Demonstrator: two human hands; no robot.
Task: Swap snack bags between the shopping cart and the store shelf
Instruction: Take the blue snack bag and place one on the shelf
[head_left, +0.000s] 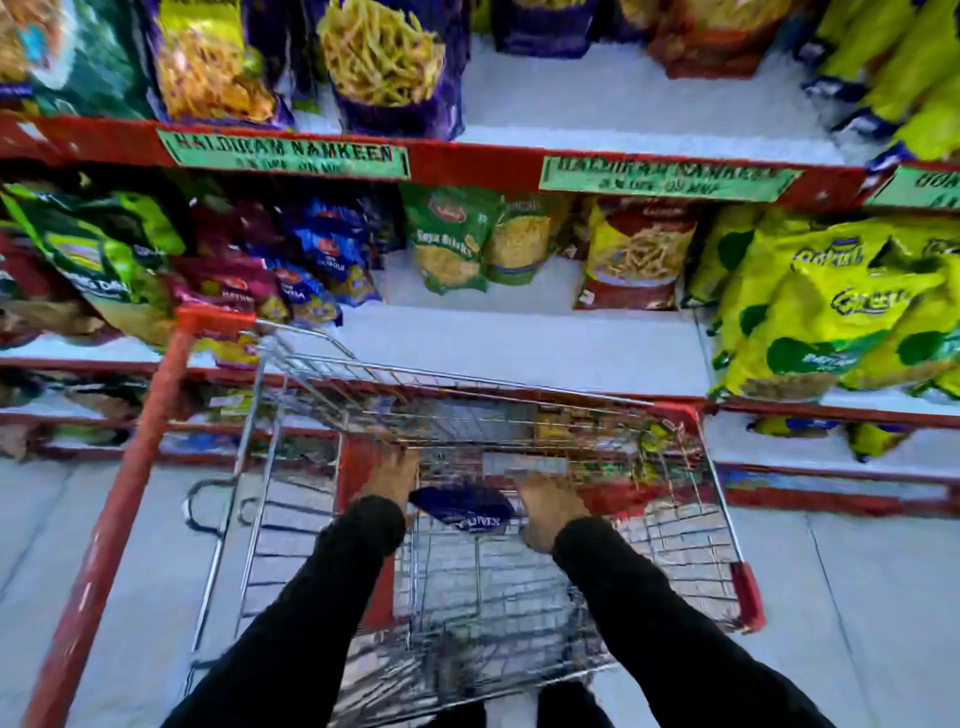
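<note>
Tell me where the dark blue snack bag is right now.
The dark blue snack bag is low in the shopping cart, between the left hand and right hand.

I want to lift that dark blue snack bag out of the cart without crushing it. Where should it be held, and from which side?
Probably by its two side edges, from above. The dark blue bag lies low in the wire cart, walled on every side, so only the top is open. The left hand and right hand already flank it, one at each edge; the blur hides whether they grip it.
</note>
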